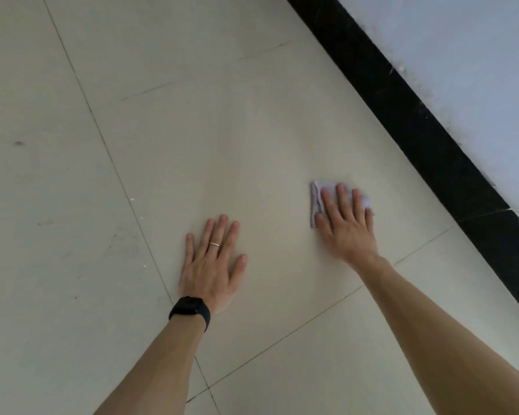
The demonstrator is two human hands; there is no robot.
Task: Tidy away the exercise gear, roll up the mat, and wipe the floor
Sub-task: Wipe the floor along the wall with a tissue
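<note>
A small pale lilac cloth lies flat on the cream floor tiles. My right hand presses down on it with straight, spread fingers, covering most of it. To the left, my left hand rests palm-down on the bare tile with fingers spread; it wears a ring and a black wristband. No mat or exercise gear is in view.
A black skirting board runs diagonally from the top middle to the right edge, with a pale wall above it. Dark grout lines cross the tiles. Small white specks and faint smudges mark the tile at left.
</note>
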